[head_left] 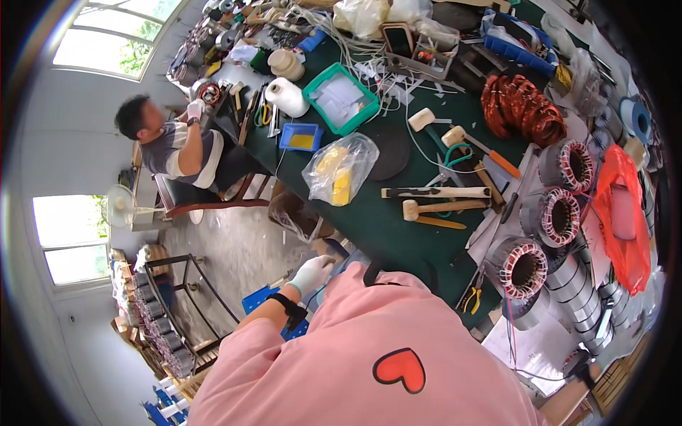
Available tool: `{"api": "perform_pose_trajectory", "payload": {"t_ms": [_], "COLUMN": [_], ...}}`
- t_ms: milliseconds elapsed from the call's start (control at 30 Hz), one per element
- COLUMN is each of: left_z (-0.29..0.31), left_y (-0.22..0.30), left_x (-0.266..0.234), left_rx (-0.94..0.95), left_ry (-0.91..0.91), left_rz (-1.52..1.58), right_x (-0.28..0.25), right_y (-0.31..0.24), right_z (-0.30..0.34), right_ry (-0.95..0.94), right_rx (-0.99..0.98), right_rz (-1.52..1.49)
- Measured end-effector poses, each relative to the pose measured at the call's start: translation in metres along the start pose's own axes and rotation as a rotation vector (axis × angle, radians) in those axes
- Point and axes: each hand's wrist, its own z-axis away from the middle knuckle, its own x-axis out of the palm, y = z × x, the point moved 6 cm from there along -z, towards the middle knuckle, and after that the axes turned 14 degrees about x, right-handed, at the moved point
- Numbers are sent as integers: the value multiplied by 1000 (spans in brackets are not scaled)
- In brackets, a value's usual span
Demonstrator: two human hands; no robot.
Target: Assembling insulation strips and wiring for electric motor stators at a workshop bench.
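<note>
My left hand [312, 275], in a white glove, hangs off the table's near left edge beside a blue perforated plastic piece [259, 298]. Its fingers are curled together, and whatever may be in them is hidden. At the lower right my right hand [595, 370] shows only in a sliver past a black wrist strap; its fingers are hidden. A small wound stator [574, 361] is close to it. Three larger stators [523, 268] with white-laced copper windings stand in a row along the table's right side. Yellow-handled pliers [470, 301] lie nearer my body.
The dark green table [341, 231] carries mallets [444, 206], scissors [449, 163], a plastic bag [341, 170], a green tray [367, 113] and coiled copper wire [522, 110]. A red bag [620, 220] lies far right. A seated co-worker [185, 145] handles a stator at left. A metal rack [188, 266] stands lower left.
</note>
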Motion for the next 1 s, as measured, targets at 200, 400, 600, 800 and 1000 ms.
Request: {"api": "perform_pose_trajectory", "payload": {"t_ms": [200,400,600,800,1000], "left_z": [-50,-179,-306,-289,-235], "left_y": [-38,-135,-211,-111,60], "left_x": [-72,-213,-279,-349,-416], "left_rx": [-67,165,42,322,879], "left_ry": [281,660,409,248,217], "left_rz": [236,39,-141,-480,-557], "right_x": [-29,5,56,83,134], "right_y": [-199,-392,-552,-625,-731], "right_z": [152,303,427,458,451], "right_ry": [-286,-714,-1165,-1376,-1557], "right_rx": [-452,-411,-173,114,-18], "right_rz": [-192,-482,-631,-544,-742]}}
